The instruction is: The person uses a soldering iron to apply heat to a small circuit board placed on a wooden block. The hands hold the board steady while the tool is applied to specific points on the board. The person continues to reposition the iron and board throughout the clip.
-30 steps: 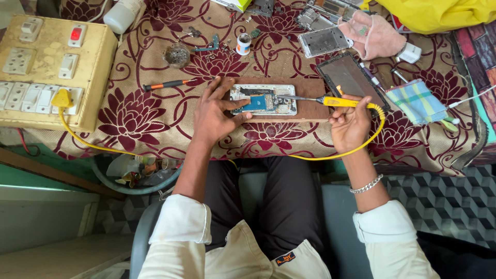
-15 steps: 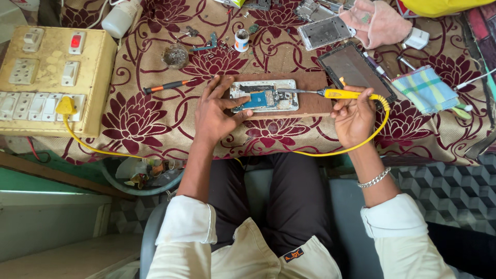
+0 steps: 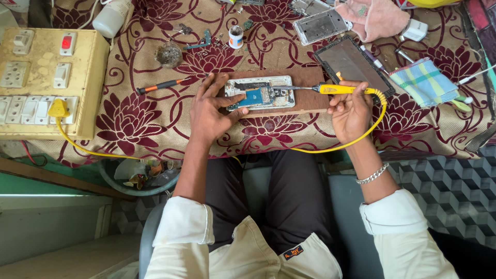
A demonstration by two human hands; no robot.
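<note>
The person sits at a surface covered with a maroon flowered cloth, and the opened phone lies on a small wooden board at the centre, back cover off and its blue board and metal shields exposed. The left hand rests flat beside it at nine o'clock, fingers spread open and the thumb pressing on the phone's near edge to steady it; its grip closes on nothing. The right hand sits at three o'clock with its grip clamped on the yellow soldering iron, whose metal tip reaches leftward to the phone's right end; whether the tip touches a joint is too small to tell. The iron's yellow cord loops off the near edge and runs to a plug in the yellow switchboard at nine o'clock. An orange-handled screwdriver lies between switchboard and left hand. Towards one o'clock lie a dark screen panel, a second phone frame, a pink cloth and a checked cloth. As I judge it, the opening-up is done and the soldering inside is under way; reassembly remains, since the phone lies open and loose parts stay scattered.
</note>
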